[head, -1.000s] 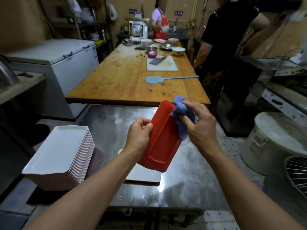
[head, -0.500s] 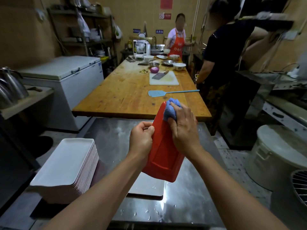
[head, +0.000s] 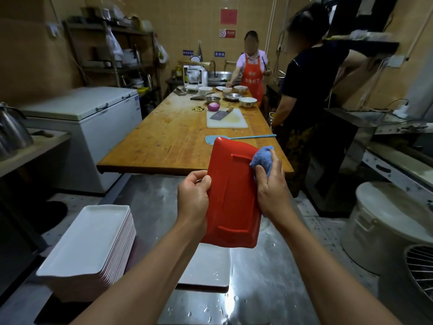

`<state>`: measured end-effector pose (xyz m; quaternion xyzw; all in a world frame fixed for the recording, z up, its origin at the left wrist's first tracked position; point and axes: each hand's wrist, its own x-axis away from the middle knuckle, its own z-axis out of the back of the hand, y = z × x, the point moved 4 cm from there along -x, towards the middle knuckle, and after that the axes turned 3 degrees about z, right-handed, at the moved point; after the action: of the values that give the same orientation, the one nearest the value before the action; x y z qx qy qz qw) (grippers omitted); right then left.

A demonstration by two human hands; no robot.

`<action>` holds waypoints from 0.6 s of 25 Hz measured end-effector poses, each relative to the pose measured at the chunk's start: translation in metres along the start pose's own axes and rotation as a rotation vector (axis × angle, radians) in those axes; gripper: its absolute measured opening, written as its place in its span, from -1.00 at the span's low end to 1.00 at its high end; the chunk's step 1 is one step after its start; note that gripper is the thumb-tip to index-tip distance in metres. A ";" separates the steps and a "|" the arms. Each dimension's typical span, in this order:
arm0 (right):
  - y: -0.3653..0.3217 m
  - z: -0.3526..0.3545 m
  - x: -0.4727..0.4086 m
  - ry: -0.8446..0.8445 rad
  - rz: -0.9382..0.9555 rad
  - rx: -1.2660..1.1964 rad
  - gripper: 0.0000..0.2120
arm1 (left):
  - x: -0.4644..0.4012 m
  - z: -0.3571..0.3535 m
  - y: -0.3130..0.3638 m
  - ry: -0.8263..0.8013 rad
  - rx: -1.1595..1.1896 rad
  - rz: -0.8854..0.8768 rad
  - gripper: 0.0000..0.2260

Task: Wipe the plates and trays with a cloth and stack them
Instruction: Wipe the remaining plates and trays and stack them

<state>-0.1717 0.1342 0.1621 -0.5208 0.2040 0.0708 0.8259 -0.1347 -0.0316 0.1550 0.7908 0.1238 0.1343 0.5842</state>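
Red tray [head: 234,198]: held upright in the air above the steel table [head: 269,266], underside toward the camera, long axis near vertical, top edge tilted slightly away.
Left hand [head: 193,198]: fingers curled round the tray's left edge at mid-height, thumb on the visible face.
Right hand [head: 271,191]: grips the blue cloth [head: 262,158] bunched under its fingers and presses it on the tray's upper right edge.
Change: half a second ago the cloth sat at the top of the tray, which was turned edge-on; now the tray faces the camera more squarely and the cloth lies lower, on the right rim. The head view has also lifted, showing more of the far wall.
White tray stack [head: 93,242]: tall pile at the steel table's near left corner, well apart from the hands.
Single white tray [head: 206,270]: lies flat on the steel table directly below the red tray, partly hidden by the left forearm.
Water drops: scattered on the steel table near its front edge.
Wooden table [head: 173,134]: butts against the steel table's far edge; carries a blue spatula [head: 234,138] just behind the red tray's top, a cutting board [head: 227,118] with a cleaver, and bowls at the far end.
Others: a person in an orange apron [head: 250,78] at the wooden table's far end; a person in dark clothes [head: 304,95] along its right side.
Left side: white chest freezer [head: 89,118].
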 end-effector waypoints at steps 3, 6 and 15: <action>0.004 -0.012 0.017 -0.036 -0.022 -0.016 -0.43 | -0.004 0.000 0.000 0.061 0.143 0.030 -0.81; 0.014 -0.017 0.037 -0.065 -0.041 -0.042 -0.42 | -0.010 0.002 -0.004 0.113 0.275 0.067 -0.83; 0.022 0.007 0.030 0.114 -0.183 -0.297 -0.53 | -0.015 0.003 -0.023 -0.121 0.254 0.254 -0.91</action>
<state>-0.1497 0.1473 0.1346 -0.6565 0.1894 -0.0051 0.7301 -0.1480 -0.0332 0.1313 0.8741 0.0036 0.1426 0.4643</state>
